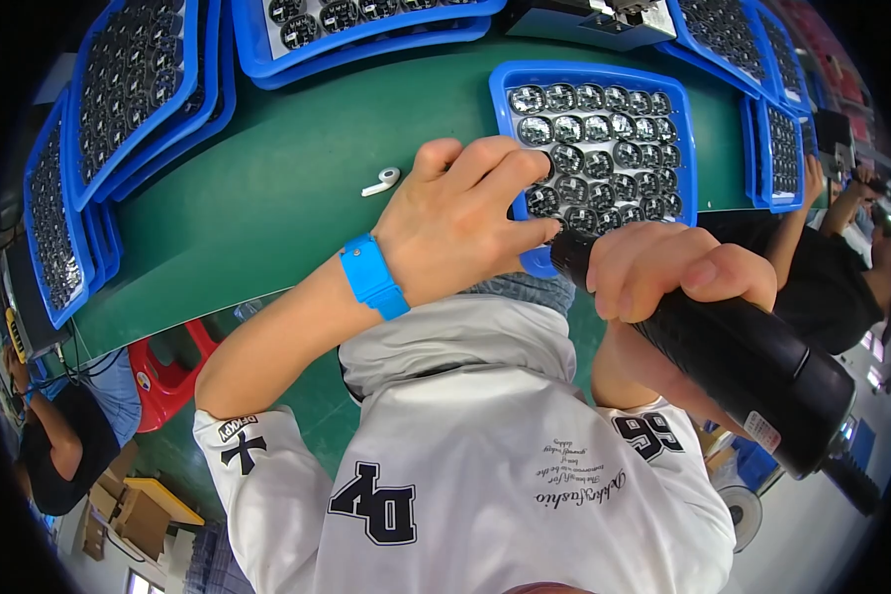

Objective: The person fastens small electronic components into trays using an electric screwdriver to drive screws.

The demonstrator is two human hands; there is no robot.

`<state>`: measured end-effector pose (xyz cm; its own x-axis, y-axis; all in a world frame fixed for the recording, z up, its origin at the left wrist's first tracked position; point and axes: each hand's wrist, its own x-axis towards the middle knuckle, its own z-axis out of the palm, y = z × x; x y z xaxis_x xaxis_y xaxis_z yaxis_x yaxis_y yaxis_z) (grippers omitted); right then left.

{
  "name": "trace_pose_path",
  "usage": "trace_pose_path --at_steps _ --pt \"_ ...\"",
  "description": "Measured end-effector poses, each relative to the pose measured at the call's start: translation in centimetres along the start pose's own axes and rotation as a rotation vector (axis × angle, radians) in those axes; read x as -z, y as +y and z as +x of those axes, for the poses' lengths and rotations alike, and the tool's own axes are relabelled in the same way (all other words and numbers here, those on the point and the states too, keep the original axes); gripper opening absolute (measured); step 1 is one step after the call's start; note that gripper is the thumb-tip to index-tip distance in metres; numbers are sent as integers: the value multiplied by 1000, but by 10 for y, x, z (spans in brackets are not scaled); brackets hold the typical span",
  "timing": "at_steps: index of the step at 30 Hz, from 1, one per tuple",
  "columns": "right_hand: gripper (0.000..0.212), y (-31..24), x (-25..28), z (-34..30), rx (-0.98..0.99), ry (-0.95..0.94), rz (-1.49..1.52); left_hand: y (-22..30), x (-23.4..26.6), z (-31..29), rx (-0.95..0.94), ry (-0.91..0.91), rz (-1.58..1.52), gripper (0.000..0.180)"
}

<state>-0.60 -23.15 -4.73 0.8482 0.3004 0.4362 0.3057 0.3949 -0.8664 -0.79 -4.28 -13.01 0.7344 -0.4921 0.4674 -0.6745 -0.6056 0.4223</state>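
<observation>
My left hand point(465, 203), with a blue strap point(373, 277) round its wrist, reaches over the left edge of a blue tray point(691, 148). Its thumb and forefinger close around a round, glossy black lens part point(543, 202) at the tray's near left corner. In my right hand point(678, 267) is a black electric screwdriver point(752, 361), held at a slant with its nose beside my left thumb. The driver's tip is hidden at the thumb. Rows of similar round, clear-topped parts point(597, 129) fill the tray.
A white wireless earbud point(382, 181) lies on the green table point(297, 168). Stacked blue trays point(203, 79) of parts stand at the left, back and right. A metal device point(594, 25) sits at the back. A red stool point(173, 371) is at lower left; other people work on both sides.
</observation>
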Motion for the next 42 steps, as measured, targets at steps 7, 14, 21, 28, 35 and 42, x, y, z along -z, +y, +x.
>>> trace_pose_path --at_steps 7,14,21,28,35,42 --pt "50 1 7 14 -37 -5 102 0 -1 1 -6 16 -11 37" --pt "111 3 16 17 -23 21 188 -3 -3 -3 -48 25 49 36" --pt "99 -63 21 41 245 175 444 -1 -2 -2 -43 13 55 37" --pt "81 -60 71 45 24 -14 392 1 1 -5 -95 0 96 49" --pt "87 -42 76 49 9 -63 287 -1 7 0 -156 24 144 39" --pt "97 -39 54 55 27 221 170 0 9 6 -174 4 106 48"
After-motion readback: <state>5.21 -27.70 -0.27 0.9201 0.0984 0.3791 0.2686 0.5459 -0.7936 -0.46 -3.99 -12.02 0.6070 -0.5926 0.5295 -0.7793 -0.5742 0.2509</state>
